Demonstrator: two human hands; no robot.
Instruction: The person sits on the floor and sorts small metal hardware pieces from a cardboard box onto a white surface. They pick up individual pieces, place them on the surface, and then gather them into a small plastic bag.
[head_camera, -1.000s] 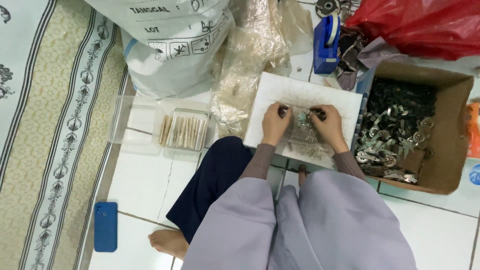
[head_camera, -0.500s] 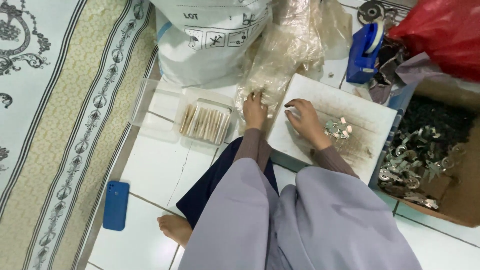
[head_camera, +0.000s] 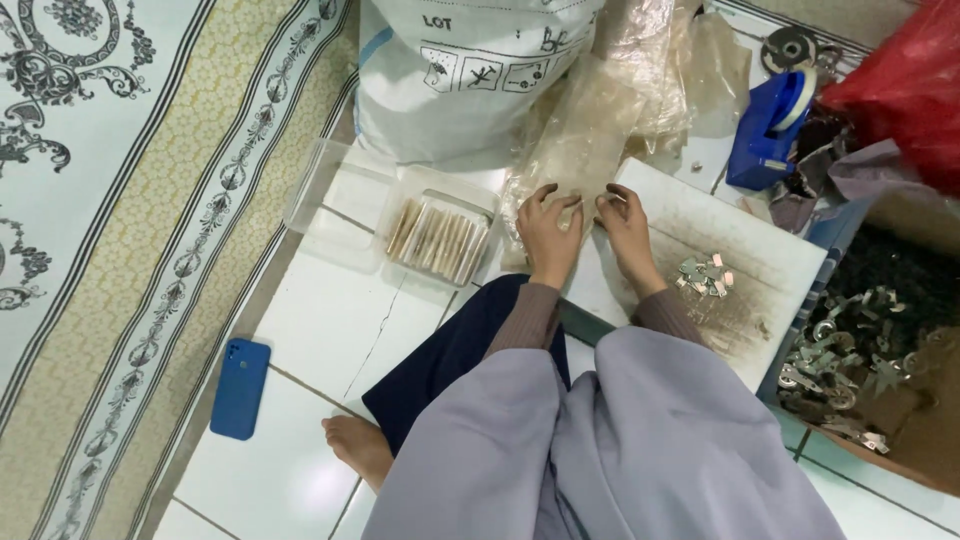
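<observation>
My left hand (head_camera: 548, 232) and my right hand (head_camera: 625, 225) sit close together at the left end of a white board (head_camera: 760, 240) on my lap. Both have their fingertips curled onto the lower edge of a clear plastic bag (head_camera: 580, 150) that lies crumpled against a white sack (head_camera: 470, 70). To the right of my right hand, a small heap of flat metal pieces (head_camera: 705, 275) rests on the board. A clear tray of filled little packets (head_camera: 440, 240) stands just left of my left hand.
A cardboard box of metal parts (head_camera: 860, 350) is at the right, with a blue tape dispenser (head_camera: 770, 130) and a red bag (head_camera: 900, 70) behind it. A blue phone (head_camera: 240, 388) lies on the white tile floor. A patterned mat (head_camera: 120, 200) is on the left, and an empty clear lid (head_camera: 325, 195) is beside the tray.
Both hands left the metal pieces on the board and moved left to the plastic bag, the left hand first. The view shifted left.
</observation>
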